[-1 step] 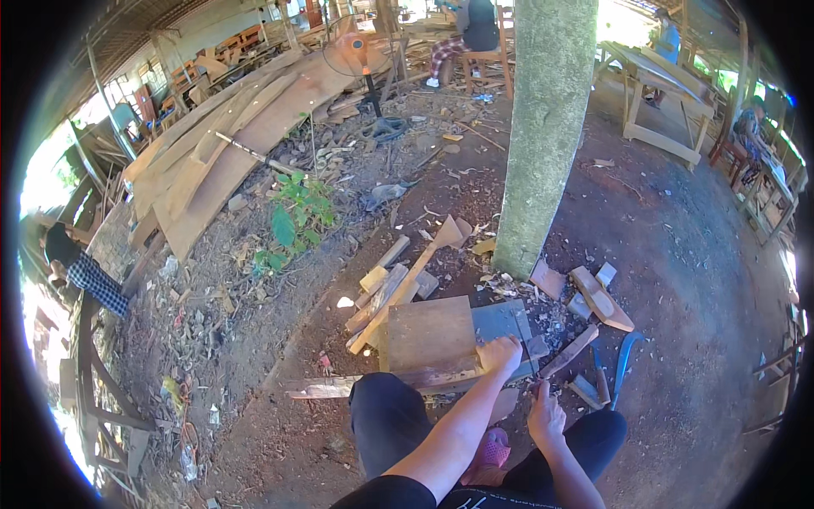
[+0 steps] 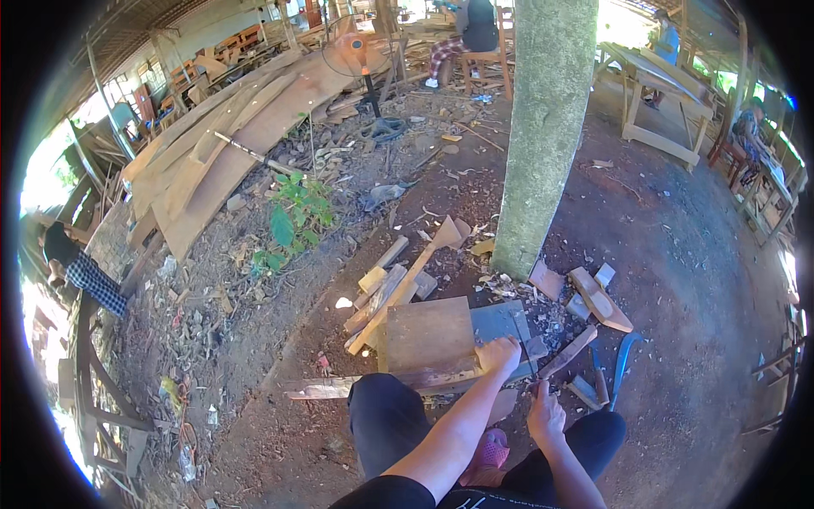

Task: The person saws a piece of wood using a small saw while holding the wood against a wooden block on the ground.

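My left hand [image 2: 500, 356] is closed at the right end of a long wooden beam [image 2: 326, 388] lying crosswise before my knees. Right beside it, my right hand [image 2: 547, 416] is wrapped round the handle of a narrow, dark-bladed tool [image 2: 527, 349]. Its blade points away from me, past the beam's end; I cannot tell whether it is a saw or a knife. Behind the beam stand a flat brown board [image 2: 431, 332] and a grey slab [image 2: 498, 321]. A short wooden piece [image 2: 568, 352] lies just right of the blade.
A curved blue blade [image 2: 626, 360] and a wooden-handled knife [image 2: 601, 386] lie at the right. Wood offcuts [image 2: 386, 297] are piled left of a concrete post [image 2: 547, 136]. Farther off are a standing fan [image 2: 358, 44], stacked planks [image 2: 229, 144], a workbench [image 2: 661, 85] and several people.
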A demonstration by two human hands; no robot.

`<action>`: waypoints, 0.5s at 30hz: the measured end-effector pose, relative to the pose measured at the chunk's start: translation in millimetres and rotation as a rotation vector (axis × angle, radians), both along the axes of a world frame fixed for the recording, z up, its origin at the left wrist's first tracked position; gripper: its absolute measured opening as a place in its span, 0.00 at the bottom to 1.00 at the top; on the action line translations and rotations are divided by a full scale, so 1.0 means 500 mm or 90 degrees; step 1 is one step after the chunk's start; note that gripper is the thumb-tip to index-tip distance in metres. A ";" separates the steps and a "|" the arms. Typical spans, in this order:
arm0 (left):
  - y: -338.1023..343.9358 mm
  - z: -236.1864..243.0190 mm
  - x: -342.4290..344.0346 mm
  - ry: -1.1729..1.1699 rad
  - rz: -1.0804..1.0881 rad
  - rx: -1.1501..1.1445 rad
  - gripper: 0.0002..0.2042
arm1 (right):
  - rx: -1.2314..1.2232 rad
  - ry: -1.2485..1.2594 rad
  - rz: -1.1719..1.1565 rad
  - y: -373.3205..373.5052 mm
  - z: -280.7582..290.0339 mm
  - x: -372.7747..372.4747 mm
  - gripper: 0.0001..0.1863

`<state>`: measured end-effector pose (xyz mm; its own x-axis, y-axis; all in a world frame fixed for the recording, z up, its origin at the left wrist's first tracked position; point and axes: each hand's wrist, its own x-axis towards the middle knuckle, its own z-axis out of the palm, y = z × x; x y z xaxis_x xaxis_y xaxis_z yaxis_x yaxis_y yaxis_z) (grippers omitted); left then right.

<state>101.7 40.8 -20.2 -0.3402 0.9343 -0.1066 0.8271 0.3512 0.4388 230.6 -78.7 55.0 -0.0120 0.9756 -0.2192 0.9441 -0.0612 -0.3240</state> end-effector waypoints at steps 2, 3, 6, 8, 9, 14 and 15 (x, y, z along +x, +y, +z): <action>0.001 0.006 -0.004 -0.020 0.024 -0.040 0.23 | -0.001 -0.011 0.024 0.033 -0.001 -0.008 0.10; 0.001 0.007 -0.001 -0.022 0.022 -0.042 0.23 | 0.025 0.021 0.021 0.066 -0.024 -0.020 0.11; 0.005 0.011 -0.009 -0.014 0.020 -0.065 0.23 | 0.048 0.057 0.025 0.090 -0.028 -0.034 0.11; -0.002 0.014 -0.014 -0.032 0.019 -0.072 0.23 | 0.019 0.045 0.044 0.077 -0.014 -0.028 0.11; -0.003 0.012 -0.022 -0.030 0.025 -0.072 0.23 | 0.019 0.048 0.049 0.061 0.010 -0.028 0.11; 0.003 0.040 0.008 -0.007 0.003 -0.062 0.25 | -0.056 -0.021 0.044 0.063 0.028 0.012 0.16; 0.001 0.047 0.008 0.000 -0.029 -0.061 0.25 | -0.050 0.026 0.020 0.085 0.015 0.010 0.16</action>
